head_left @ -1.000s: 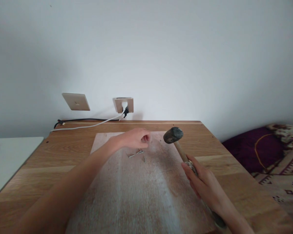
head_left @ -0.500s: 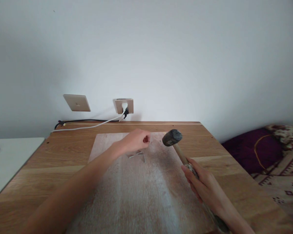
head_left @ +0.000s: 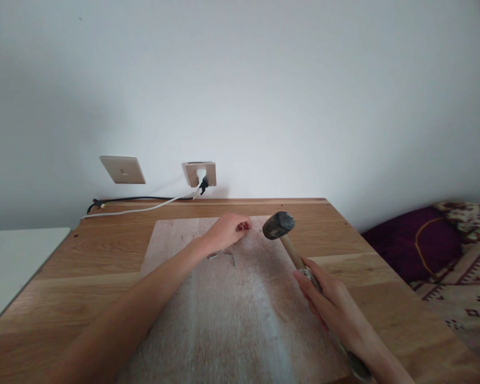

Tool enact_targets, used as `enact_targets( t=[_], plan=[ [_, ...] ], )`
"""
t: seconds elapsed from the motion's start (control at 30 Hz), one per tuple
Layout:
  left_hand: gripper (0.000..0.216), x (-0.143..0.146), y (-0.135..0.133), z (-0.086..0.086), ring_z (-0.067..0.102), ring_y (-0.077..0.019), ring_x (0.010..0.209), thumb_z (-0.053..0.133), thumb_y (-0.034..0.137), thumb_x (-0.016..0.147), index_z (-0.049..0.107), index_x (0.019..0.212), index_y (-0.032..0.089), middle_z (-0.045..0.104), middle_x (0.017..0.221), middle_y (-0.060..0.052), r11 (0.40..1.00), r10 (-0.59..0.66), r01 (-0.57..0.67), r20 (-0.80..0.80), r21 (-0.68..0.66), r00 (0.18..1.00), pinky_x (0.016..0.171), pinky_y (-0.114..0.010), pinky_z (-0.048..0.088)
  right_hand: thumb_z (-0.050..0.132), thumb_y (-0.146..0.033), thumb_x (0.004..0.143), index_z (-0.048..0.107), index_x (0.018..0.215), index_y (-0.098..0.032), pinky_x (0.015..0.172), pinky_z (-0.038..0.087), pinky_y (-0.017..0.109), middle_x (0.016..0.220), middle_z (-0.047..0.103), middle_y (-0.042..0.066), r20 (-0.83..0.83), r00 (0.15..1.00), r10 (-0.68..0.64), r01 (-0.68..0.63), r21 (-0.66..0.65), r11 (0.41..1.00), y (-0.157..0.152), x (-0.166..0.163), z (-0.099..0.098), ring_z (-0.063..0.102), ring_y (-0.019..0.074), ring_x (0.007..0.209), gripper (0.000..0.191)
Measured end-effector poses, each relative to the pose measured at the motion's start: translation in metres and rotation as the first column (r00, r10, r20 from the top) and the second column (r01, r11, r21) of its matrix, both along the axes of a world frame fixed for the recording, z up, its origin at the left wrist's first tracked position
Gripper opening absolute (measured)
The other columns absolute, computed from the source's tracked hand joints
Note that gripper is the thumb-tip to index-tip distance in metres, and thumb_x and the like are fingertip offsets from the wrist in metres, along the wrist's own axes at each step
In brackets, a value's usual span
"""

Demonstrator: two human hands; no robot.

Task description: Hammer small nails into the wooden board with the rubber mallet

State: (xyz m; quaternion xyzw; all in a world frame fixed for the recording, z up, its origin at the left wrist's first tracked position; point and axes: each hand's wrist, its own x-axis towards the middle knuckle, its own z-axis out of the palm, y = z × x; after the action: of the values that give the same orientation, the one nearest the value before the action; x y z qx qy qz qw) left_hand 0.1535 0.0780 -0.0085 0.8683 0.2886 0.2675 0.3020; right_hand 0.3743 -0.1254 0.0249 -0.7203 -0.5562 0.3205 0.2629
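Observation:
My right hand (head_left: pixel 332 301) is wrapped around the wooden handle of a hammer (head_left: pixel 279 225) with a thick dark head. The head is raised at the right side of a pale, worn wooden board (head_left: pixel 224 314). Near the board's far edge my left hand (head_left: pixel 229 232) has its fingertips pinched together; what is between them, if anything, is too small to make out. Just below that hand lie several thin metal nails (head_left: pixel 231 258), partly hidden by the wrist.
Under the board is a wooden table (head_left: pixel 368 277) against a white wall. A socket (head_left: pixel 209 174) with plugs and a white cable (head_left: pixel 124 212) sits behind it. To the left is a white surface (head_left: pixel 20 261); to the right, a purple cushion (head_left: pixel 416 245).
My left hand has shifted slightly right along the board, its fingers still pinched. The hammer stays raised in my right hand, almost unmoved. The whole view has shifted a little.

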Motion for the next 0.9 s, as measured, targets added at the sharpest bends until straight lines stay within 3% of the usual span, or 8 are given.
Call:
enact_targets(
  t=[0.13,0.3,0.63,0.8,0.9],
  plan=[
    [0.016,-0.003,-0.001,-0.003,0.068,-0.0154,0.075,0.067,0.004,0.086,0.073,0.084,0.019,0.073,0.08,0.001,0.999,0.019,-0.018,-0.009,0.029,1.0,0.072,-0.026,0.048,0.041,-0.063,0.1,0.055,0.142,-0.012,0.04,0.036,0.026,0.047,0.048,-0.008,0.013,1.0,0.028,-0.028,-0.005,1.0,0.002,-0.002,-0.001,0.049,0.0161,0.037,0.068],
    [0.019,0.0,-0.003,-0.006,0.068,-0.017,0.079,0.066,0.002,0.085,0.072,0.086,0.019,0.073,0.084,-0.002,0.994,-0.006,0.008,-0.016,0.108,1.0,0.075,-0.027,0.049,0.045,-0.056,0.1,0.063,0.136,-0.017,0.046,0.04,0.026,0.052,0.056,-0.005,0.058,0.998,0.035,-0.041,0.106,0.994,0.005,-0.006,0.002,0.059,0.0186,0.047,0.056],
    [0.017,0.003,-0.003,-0.008,0.069,-0.0157,0.071,0.065,0.002,0.081,0.072,0.082,0.017,0.073,0.075,0.0,0.997,0.046,-0.044,0.023,-0.069,0.999,0.069,-0.025,0.049,0.038,-0.059,0.101,0.057,0.14,-0.008,0.048,0.04,0.028,0.052,0.055,-0.004,0.103,0.989,0.108,-0.114,0.052,0.992,0.018,-0.016,0.003,0.057,0.0197,0.044,0.067],
    [0.035,0.004,-0.005,-0.006,0.071,-0.0158,0.072,0.067,0.003,0.08,0.066,0.112,0.016,0.076,0.086,-0.002,0.987,0.08,-0.07,0.065,-0.143,0.995,0.068,-0.025,0.053,0.038,-0.06,0.101,0.055,0.141,-0.009,0.051,0.042,0.029,0.052,0.057,-0.004,0.108,0.988,0.107,-0.113,0.05,0.992,0.02,-0.019,0.003,0.058,0.0202,0.044,0.067],
    [0.041,0.004,-0.006,-0.004,0.072,-0.0168,0.075,0.068,0.003,0.079,0.063,0.117,0.017,0.076,0.087,-0.002,0.986,0.079,-0.067,0.074,-0.155,0.994,0.069,-0.026,0.054,0.039,-0.056,0.103,0.058,0.138,-0.013,0.063,0.049,0.031,0.067,0.069,0.002,0.118,0.984,0.131,-0.143,0.094,0.985,0.02,-0.02,0.005,0.069,0.0233,0.061,0.059]
  ],
)
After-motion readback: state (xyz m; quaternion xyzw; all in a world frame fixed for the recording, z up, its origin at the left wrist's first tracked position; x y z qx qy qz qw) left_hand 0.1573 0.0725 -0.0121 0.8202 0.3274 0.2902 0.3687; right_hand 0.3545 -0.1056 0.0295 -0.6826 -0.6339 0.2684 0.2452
